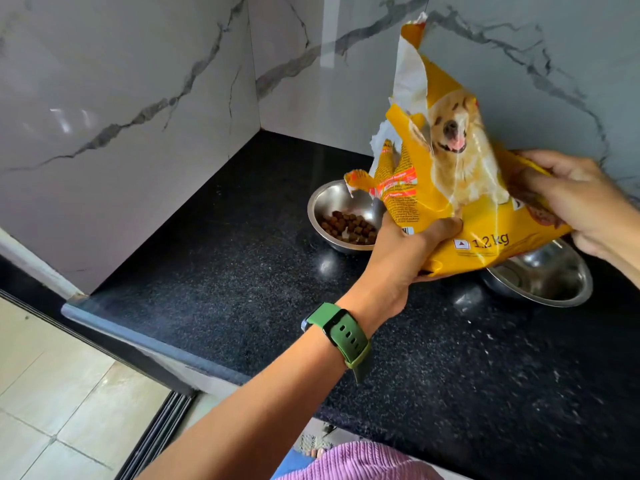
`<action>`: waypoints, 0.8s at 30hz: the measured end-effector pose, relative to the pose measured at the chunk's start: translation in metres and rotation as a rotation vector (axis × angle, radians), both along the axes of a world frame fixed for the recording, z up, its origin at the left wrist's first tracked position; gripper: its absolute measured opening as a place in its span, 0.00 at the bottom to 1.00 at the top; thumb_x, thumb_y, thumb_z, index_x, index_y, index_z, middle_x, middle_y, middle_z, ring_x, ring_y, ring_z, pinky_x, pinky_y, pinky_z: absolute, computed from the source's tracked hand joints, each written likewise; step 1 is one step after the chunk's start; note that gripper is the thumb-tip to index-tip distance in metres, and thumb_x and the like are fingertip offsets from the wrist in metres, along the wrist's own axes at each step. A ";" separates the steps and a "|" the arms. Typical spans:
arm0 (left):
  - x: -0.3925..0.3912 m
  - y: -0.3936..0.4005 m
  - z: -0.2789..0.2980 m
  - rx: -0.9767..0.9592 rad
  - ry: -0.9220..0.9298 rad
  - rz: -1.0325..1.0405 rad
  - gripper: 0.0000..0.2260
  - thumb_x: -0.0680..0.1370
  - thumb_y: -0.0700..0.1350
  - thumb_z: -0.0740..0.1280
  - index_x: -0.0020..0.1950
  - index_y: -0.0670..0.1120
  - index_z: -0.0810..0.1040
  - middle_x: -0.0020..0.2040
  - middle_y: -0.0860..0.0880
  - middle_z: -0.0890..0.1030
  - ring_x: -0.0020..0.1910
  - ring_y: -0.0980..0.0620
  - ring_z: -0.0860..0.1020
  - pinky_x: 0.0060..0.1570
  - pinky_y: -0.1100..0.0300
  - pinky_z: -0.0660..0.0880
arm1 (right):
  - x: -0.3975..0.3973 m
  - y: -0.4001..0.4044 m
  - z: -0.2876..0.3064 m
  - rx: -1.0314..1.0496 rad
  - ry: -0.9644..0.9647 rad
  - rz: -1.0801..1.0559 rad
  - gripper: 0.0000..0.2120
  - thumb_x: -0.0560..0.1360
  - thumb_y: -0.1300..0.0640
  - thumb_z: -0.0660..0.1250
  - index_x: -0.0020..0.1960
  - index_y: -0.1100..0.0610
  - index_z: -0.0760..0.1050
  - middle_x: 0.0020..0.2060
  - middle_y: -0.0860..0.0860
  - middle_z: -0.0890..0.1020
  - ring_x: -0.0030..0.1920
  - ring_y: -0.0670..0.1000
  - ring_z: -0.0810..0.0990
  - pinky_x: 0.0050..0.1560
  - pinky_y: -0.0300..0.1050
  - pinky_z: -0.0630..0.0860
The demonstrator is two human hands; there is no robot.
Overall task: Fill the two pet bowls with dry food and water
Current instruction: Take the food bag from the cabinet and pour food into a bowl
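Head view: left hand (403, 252) and right hand (581, 202) grip tilted bag (450, 174); its torn mouth, seemingly beyond the left grip, could spill kibble (348, 226) past bowl (332, 199)

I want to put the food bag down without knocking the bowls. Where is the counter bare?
Bare: the black counter left of the kibble bowl toward the marble corner, and the front stretch below the empty bowl. Crowded: between the bowls, where both hands hold the bag.
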State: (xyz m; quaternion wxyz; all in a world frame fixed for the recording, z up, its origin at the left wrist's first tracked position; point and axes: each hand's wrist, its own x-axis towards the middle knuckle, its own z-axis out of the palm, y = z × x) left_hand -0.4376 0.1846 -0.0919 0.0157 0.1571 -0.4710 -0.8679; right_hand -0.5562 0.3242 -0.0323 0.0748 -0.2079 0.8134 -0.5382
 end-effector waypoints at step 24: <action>0.004 0.005 0.011 0.072 0.003 -0.020 0.20 0.74 0.42 0.70 0.64 0.49 0.69 0.56 0.47 0.80 0.44 0.48 0.81 0.41 0.50 0.81 | 0.008 -0.002 0.011 0.005 -0.027 -0.070 0.09 0.78 0.60 0.61 0.56 0.50 0.76 0.25 0.38 0.81 0.25 0.38 0.79 0.27 0.29 0.75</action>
